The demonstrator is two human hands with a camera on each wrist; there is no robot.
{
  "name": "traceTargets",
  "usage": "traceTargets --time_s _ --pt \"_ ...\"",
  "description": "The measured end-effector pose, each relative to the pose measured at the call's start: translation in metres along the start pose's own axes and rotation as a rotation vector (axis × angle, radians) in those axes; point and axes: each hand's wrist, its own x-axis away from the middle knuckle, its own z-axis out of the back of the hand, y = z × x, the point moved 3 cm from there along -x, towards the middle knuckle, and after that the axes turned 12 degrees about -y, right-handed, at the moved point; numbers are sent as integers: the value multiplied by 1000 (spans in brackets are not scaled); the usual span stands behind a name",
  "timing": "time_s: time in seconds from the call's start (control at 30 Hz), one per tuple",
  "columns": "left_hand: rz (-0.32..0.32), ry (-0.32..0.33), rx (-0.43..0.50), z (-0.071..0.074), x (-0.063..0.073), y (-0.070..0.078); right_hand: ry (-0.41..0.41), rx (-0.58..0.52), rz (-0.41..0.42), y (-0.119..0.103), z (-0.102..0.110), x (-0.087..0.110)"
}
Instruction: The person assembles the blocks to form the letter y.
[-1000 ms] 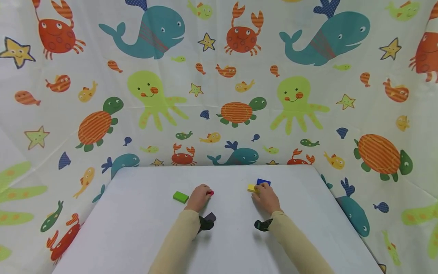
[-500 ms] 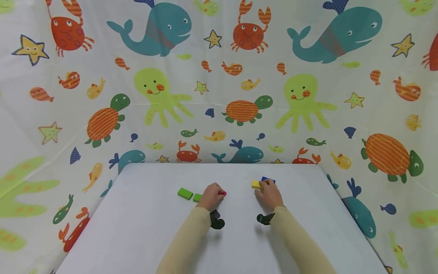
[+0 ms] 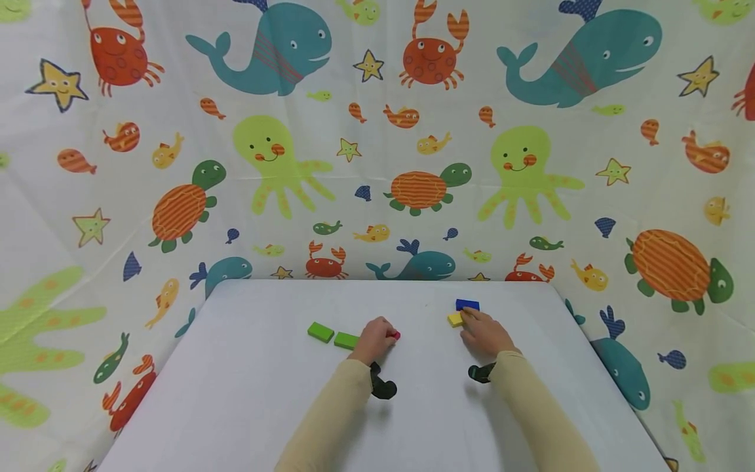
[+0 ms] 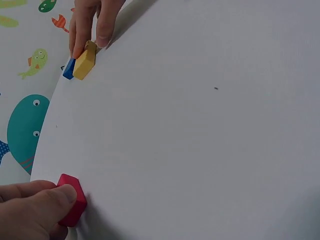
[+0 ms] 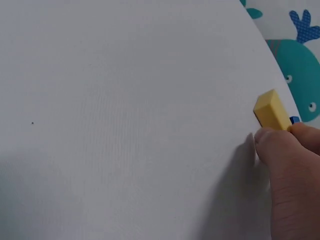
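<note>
My left hand [image 3: 371,342] pinches a red block [image 4: 73,202] between thumb and fingers, close over the white table. In the head view only a small bit of that block shows past the fingers. My right hand [image 3: 488,335] grips the near end of a yellow block [image 5: 272,111], thumb on one side and fingers on the other. Just behind the yellow block lies a blue block [image 3: 467,305], partly covered by the fingers in both wrist views. Left of my left hand lie two green blocks, a nearer-left one [image 3: 321,332] and one beside the hand [image 3: 345,341].
The white table [image 3: 425,419] extends in front of both arms. A curtain [image 3: 366,164] printed with sea animals hangs behind its far edge. Dark wrist cameras sit beneath both hands, by the beige sleeves.
My left hand has moved right with the red block, uncovering the second green block. My right hand and the yellow block have shifted right, so more of the blue block shows.
</note>
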Motion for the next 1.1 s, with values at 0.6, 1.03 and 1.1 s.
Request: traceTargets --time_s 0.6,1.03,1.1 --pt "-61 1 -1 -25 -11 24 377 -661 -413 -29 -24 -3" --pt "-33 65 111 -29 -12 22 265 -555 -259 -20 -16 -2" --pt "-21 63 114 -29 -12 24 255 -553 -221 -21 -14 -1"
